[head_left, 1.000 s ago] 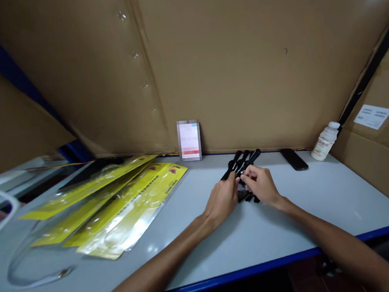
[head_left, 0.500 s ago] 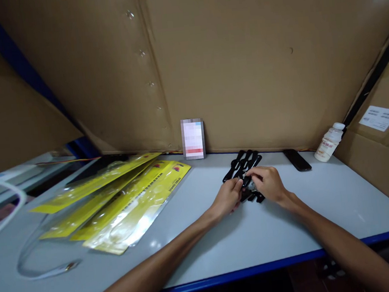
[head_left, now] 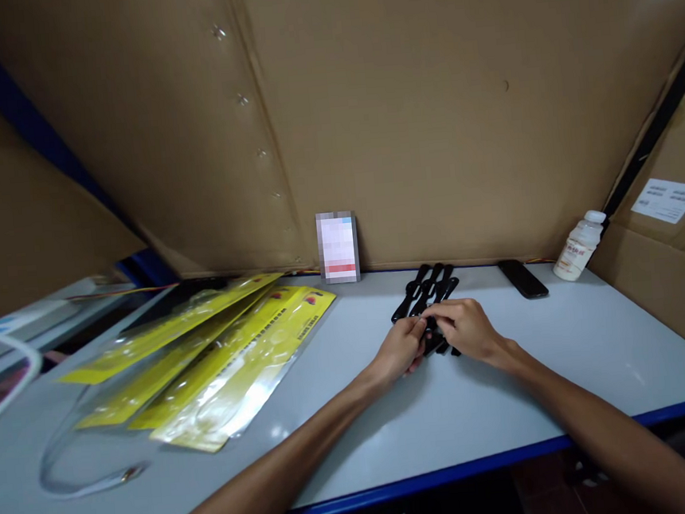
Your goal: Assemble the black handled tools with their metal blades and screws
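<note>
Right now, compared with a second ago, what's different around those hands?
The right hand had opened a small gap half a second ago; its fingertips have since moved left, back to the left hand. The black piece by them now lies nearer the person. Any small thing pinched is hidden. The yellow packages, black phone and white bottle stayed put.
</note>
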`<action>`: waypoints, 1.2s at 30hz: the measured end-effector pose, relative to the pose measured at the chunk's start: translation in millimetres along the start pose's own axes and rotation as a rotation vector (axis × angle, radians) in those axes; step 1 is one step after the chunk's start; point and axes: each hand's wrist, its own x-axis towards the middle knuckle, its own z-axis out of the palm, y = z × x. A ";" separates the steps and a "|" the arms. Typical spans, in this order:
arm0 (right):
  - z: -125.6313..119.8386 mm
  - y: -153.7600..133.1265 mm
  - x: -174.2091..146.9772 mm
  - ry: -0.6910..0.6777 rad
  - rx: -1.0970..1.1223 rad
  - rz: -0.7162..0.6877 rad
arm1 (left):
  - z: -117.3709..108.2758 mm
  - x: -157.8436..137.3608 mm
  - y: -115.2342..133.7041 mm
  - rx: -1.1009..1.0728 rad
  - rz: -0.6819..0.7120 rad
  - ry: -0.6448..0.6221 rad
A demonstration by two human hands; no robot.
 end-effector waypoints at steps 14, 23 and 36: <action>-2.3 3.6 3.0 0.058 -0.061 0.084 | -1.5 2.6 -2.5 -0.017 -0.036 0.002; -4.3 1.1 3.0 0.041 -0.138 0.086 | -1.4 2.5 -2.3 0.011 -0.058 0.010; -5.7 -2.5 2.9 0.015 -0.205 0.104 | -1.8 2.5 -0.4 -0.017 -0.059 0.010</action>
